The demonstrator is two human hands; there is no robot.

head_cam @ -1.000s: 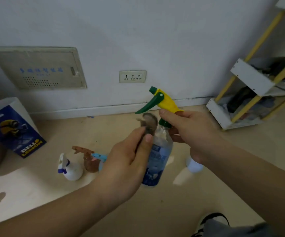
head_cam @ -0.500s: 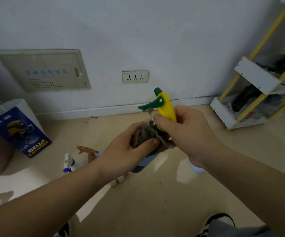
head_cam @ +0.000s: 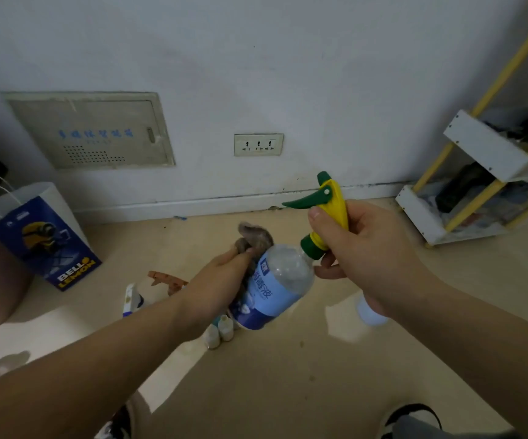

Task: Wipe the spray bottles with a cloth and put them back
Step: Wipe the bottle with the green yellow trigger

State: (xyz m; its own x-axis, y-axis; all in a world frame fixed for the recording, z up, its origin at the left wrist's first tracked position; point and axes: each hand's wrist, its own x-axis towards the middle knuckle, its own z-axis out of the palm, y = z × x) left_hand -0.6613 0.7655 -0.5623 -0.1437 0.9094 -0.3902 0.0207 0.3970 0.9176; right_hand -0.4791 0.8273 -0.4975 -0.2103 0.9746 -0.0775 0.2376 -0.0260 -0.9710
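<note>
Fingers of the left hand [head_cam: 215,280] were curled round a grey-brown cloth [head_cam: 256,237], pressing it against the blue-labelled spray bottle [head_cam: 277,286], which hung tilted above the floor [head_cam: 288,391]. The right hand [head_cam: 364,255] gripped its yellow trigger head [head_cam: 335,204]. Wiping was the step in hand. The next move probably called for turning the bottle to expose its unwiped side.

head view | faces forward and down | close over left hand [head_cam: 221,280], right hand [head_cam: 367,251]

hidden: white bottle [head_cam: 130,301] behind left forearm [head_cam: 114,353]; pale bottle [head_cam: 371,315] behind right wrist [head_cam: 414,289] | cut: shelf [head_cam: 484,144], right edge
</note>
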